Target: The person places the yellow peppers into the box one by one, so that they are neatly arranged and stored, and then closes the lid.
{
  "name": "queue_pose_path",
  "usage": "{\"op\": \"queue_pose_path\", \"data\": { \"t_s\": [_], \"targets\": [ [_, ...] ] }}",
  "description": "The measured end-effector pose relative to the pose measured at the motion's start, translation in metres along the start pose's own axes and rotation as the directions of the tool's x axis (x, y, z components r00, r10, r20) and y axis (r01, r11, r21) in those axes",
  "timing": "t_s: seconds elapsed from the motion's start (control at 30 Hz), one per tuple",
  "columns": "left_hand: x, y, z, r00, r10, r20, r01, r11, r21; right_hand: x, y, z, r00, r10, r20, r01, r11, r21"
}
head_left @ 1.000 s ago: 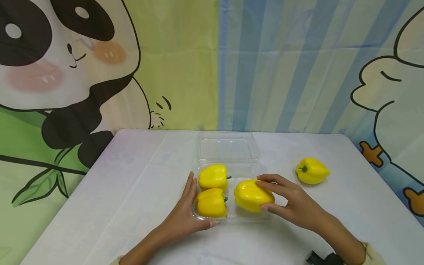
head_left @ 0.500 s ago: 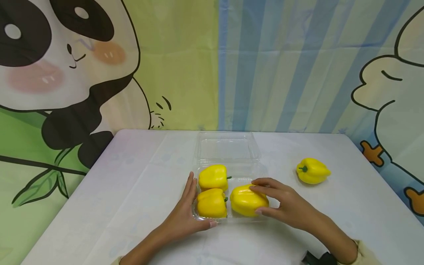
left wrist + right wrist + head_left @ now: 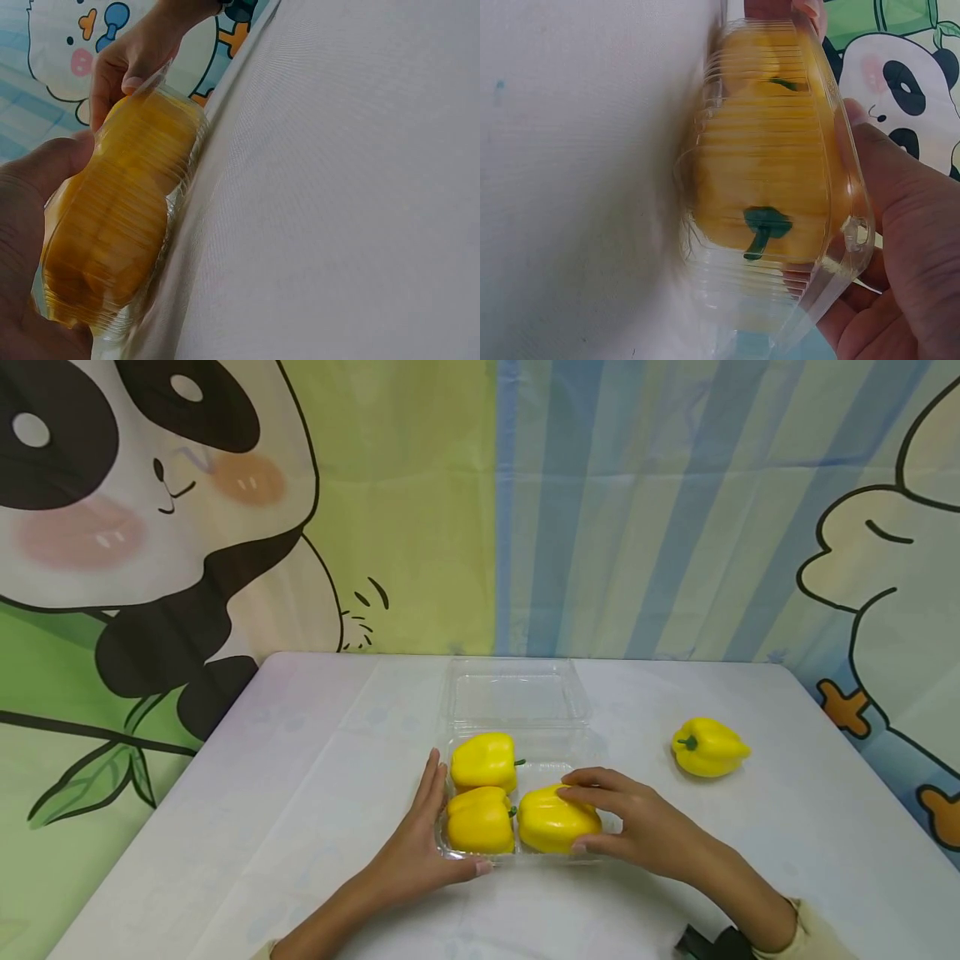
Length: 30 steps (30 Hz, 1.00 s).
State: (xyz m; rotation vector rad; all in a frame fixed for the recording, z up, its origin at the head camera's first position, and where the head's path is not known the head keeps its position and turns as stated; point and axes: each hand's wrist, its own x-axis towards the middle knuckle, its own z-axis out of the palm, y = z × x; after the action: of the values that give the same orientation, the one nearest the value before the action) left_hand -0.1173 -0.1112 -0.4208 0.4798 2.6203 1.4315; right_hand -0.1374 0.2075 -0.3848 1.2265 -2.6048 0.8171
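A clear plastic clamshell container (image 3: 543, 771) lies opened on the table, its lid (image 3: 517, 697) laid back. Two yellow bell peppers (image 3: 483, 762) fill its left side, one behind the other. My left hand (image 3: 420, 843) rests against the left front corner, fingers straight along the side and thumb along the front wall. Inside the front right part sits a third bell pepper (image 3: 553, 822), which my right hand (image 3: 637, 822) holds between fingers and thumb. Through the ribbed wall in the right wrist view, this pepper (image 3: 757, 172) shows its green stem (image 3: 765, 225).
Another yellow bell pepper (image 3: 709, 747) lies alone on the white-covered table (image 3: 262, 827), right of the container. Behind the table hangs a cartoon-printed curtain (image 3: 405, 510). A black object (image 3: 712, 943) sits by the right wrist at the front edge.
My right hand has moved left and down, bringing its bell pepper into the container's front right part beside the other front pepper. The left hand has stayed in place.
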Motion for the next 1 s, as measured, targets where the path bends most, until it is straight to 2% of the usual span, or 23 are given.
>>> {"op": "queue_pose_path", "data": {
  "t_s": [0.37, 0.77, 1.0],
  "targets": [
    [-0.0008, 0.0017, -0.0006, 0.999, -0.037, 0.004, 0.037, 0.999, 0.008, 0.0033, -0.0035, 0.0064, 1.000, 0.015, -0.010, -0.015, 1.000, 0.004],
    [0.0004, -0.0018, 0.0006, 1.000, -0.013, 0.005, 0.013, 1.000, 0.008, 0.0013, -0.0072, 0.0008, 0.997, 0.074, 0.030, -0.074, 0.997, 0.007],
    [0.0007, -0.0017, 0.0006, 1.000, -0.017, 0.006, 0.017, 1.000, 0.008, 0.0008, -0.0070, -0.0012, 0.996, 0.078, 0.039, -0.078, 0.997, -0.001]
  ]
}}
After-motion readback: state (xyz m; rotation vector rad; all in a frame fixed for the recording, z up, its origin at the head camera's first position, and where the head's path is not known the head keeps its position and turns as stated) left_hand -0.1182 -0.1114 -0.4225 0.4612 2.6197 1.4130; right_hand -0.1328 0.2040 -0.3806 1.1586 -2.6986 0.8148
